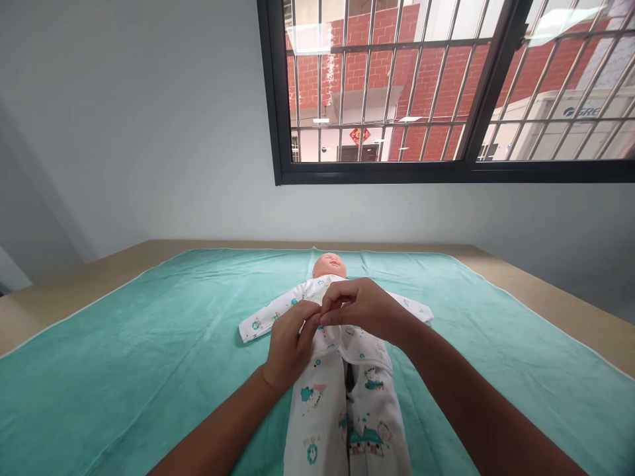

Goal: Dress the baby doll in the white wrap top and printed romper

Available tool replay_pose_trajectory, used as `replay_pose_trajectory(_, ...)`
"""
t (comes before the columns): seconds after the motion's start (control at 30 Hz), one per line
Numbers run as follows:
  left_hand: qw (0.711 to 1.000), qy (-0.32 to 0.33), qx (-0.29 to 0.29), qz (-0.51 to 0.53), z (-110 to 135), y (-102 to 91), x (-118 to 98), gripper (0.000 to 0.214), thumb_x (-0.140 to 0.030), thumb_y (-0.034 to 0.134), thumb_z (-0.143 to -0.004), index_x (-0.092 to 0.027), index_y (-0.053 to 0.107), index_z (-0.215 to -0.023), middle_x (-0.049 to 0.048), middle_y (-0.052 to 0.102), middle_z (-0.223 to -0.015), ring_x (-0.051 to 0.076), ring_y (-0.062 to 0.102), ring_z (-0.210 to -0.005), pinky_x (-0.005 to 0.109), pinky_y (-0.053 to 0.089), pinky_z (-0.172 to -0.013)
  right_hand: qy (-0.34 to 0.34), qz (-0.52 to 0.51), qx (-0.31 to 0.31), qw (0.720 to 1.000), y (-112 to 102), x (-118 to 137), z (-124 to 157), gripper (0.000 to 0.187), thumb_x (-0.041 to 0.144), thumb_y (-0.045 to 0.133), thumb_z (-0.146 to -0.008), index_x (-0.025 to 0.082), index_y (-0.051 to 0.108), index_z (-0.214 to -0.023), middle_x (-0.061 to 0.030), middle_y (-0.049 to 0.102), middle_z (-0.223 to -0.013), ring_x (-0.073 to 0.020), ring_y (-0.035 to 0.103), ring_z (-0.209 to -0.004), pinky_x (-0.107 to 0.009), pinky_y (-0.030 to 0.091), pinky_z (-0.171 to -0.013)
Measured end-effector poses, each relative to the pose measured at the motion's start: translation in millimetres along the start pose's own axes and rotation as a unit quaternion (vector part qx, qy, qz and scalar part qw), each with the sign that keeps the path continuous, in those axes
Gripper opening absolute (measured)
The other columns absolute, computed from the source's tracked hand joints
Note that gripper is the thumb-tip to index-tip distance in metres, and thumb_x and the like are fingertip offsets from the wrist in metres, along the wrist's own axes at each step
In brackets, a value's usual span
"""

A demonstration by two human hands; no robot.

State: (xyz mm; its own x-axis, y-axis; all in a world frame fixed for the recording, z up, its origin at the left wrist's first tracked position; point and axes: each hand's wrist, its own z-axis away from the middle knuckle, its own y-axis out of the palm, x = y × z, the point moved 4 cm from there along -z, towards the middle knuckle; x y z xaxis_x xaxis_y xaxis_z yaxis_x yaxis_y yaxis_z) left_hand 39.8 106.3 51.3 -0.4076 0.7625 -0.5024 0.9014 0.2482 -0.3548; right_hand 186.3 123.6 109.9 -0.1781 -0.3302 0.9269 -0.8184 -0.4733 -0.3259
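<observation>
A baby doll [329, 265] lies on its back on a teal blanket, its head toward the wall. It wears a white printed baby shirt [275, 313] with the sleeves spread out, and matching white trousers [317, 423]. Over the shirt's front, my left hand [292, 340] is closed with thumb and fingertips pinched. My right hand [360, 305] meets it from the other side, also in a pinch, the fingertips of both touching or nearly so. Whatever is between the fingertips is too small and hidden to make out. Below the hands, the shirt's hem overlaps the trousers' top.
The teal blanket [149, 357] covers most of a wooden table [536, 291], whose bare edges show at the sides and back. Behind it rises a pale wall [198, 132] with a dark-framed, barred window [372, 173].
</observation>
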Motion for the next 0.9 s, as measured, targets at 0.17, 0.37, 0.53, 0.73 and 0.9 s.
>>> replay_pose_trajectory(0.17, 1.000, -0.016, 0.001, -0.005, 3.4, 1.0, 0.2, 0.025, -0.026, 0.038, -0.098, -0.021, 0.061, -0.090, 0.0001, 0.066, -0.078, 0.014, 0.060, -0.073, 0.024, 0.045, -0.067, 0.053, -0.128, 0.031, 0.990, 7.6, -11.9, -3.1, 0.018, 0.031, 0.079, -0.067, 0.018, 0.069, -0.073, 0.0015, 0.062, -0.068, -0.0116, 0.054, -0.068, -0.025, 0.041, -0.062)
replay_pose_trajectory(0.37, 1.000, 0.006, -0.004, 0.014, 3.4, 2.3, 1.3, 0.023, -0.022, 0.034, -0.099, -0.021, 0.057, -0.098, -0.0004, 0.062, -0.079, 0.013, 0.058, -0.073, 0.026, 0.045, -0.071, 0.061, -0.137, 0.025, 0.988, 7.6, -8.2, -2.9, 0.019, 0.034, 0.070, -0.078, 0.016, 0.071, -0.073, 0.0007, 0.058, -0.066, -0.0090, 0.047, -0.063, -0.024, 0.035, -0.057)
replay_pose_trajectory(0.53, 1.000, -0.003, 0.012, 0.015, 5.6, 3.9, 2.2, 0.020, -0.022, 0.036, -0.098, -0.020, 0.056, -0.098, -0.0009, 0.058, -0.077, 0.013, 0.055, -0.072, 0.026, 0.041, -0.070, 0.058, -0.097, 0.006, 0.994, 4.8, -4.6, -1.7, 0.013, 0.029, 0.068, -0.077, 0.016, 0.071, -0.074, 0.0002, 0.059, -0.065, -0.0097, 0.048, -0.063, -0.024, 0.036, -0.058)
replay_pose_trajectory(0.73, 0.999, -0.037, 0.038, 0.002, 7.9, 7.4, 7.2, 0.020, -0.024, 0.037, -0.098, -0.020, 0.053, -0.085, -0.0016, 0.054, -0.073, 0.013, 0.050, -0.067, 0.026, 0.038, -0.065, 0.029, -0.024, -0.018, 0.999, 9.6, -6.5, -0.5, 0.005, 0.018, 0.061, -0.074, 0.018, 0.064, -0.071, 0.0025, 0.059, -0.065, -0.0096, 0.052, -0.064, -0.022, 0.039, -0.058)
replay_pose_trajectory(0.9, 0.999, 0.012, 0.038, -0.019, 4.9, 2.1, 4.1, 0.018, -0.020, 0.037, -0.097, -0.020, 0.054, -0.090, -0.0002, 0.057, -0.078, 0.013, 0.051, -0.071, 0.027, 0.039, -0.068, 0.009, 0.048, -0.008, 0.999, 7.7, 4.5, 1.3, 0.007, 0.013, 0.058, -0.070, 0.018, 0.061, -0.071, 0.0044, 0.053, -0.065, -0.0087, 0.047, -0.063, -0.021, 0.037, -0.057)
